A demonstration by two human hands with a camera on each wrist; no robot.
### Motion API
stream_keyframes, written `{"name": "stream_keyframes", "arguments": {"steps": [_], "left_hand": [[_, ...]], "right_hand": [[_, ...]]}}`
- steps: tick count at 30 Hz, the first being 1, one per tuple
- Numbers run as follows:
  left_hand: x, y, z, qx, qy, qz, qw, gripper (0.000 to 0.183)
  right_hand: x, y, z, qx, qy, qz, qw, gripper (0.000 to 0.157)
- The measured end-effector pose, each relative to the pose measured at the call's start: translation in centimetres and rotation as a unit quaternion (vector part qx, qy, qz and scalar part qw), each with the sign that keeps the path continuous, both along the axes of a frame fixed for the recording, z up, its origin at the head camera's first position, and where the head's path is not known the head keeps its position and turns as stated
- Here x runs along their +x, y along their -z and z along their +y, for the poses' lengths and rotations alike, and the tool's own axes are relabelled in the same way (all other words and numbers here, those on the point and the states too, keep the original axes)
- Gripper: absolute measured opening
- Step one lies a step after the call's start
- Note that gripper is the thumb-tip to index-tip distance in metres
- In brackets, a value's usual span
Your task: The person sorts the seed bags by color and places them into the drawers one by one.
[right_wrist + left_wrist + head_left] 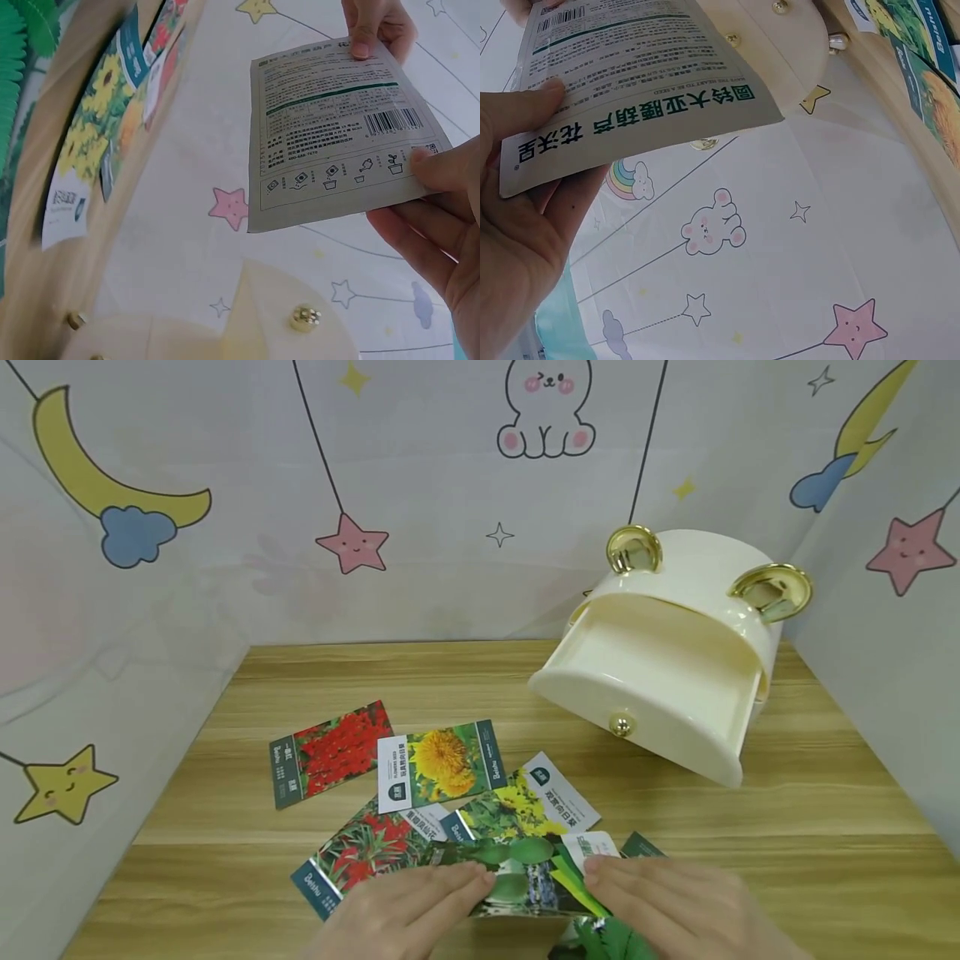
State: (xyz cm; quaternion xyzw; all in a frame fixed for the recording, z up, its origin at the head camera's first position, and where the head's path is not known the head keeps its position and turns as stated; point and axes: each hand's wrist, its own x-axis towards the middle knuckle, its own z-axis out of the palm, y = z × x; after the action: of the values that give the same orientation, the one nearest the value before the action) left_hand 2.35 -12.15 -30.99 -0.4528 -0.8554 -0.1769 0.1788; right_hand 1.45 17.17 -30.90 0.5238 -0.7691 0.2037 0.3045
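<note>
Both hands hold one seed packet (517, 877) by its two ends, low over the table near the front. Its front shows green gourds, and its printed back (337, 142) carries a barcode and small planting icons. My left hand (408, 910) pinches the left end, the thumb on the printed back and fingers on the front. At the other end my right hand (690, 906) pinches a corner the same way. Beyond it lie a yellow-flower packet (517, 806) and a red-flower packet (375, 847), both partly covered. A green-leaf packet (611, 939) shows beneath the right hand.
Farther back are an orange-yellow flower packet (442, 764) and another red-flower packet (341, 756). A dark packet corner (641, 845) peeks out by the right hand. At the back right stands a cream box (697, 560) with gold ears, its drawer (645, 693) pulled out.
</note>
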Motion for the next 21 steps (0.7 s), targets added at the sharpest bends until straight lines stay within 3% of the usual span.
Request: {"name": "stream_keyframes", "arguments": {"steps": [12, 21], "left_hand": [[-0.3, -1.7, 0.8, 0.092, 0.028, 0.083, 0.9918, 0.053], [-1.2, -3.1, 1.5, 0.099, 0.088, 0.157, 0.9786, 0.047]], "right_hand": [[0.3, -2.0, 0.9, -0.01, 0.027, 0.018, 0.999, 0.06], [0.0, -2.1, 1.6, -0.084, 0.021, 0.07, 0.994, 0.061]]}}
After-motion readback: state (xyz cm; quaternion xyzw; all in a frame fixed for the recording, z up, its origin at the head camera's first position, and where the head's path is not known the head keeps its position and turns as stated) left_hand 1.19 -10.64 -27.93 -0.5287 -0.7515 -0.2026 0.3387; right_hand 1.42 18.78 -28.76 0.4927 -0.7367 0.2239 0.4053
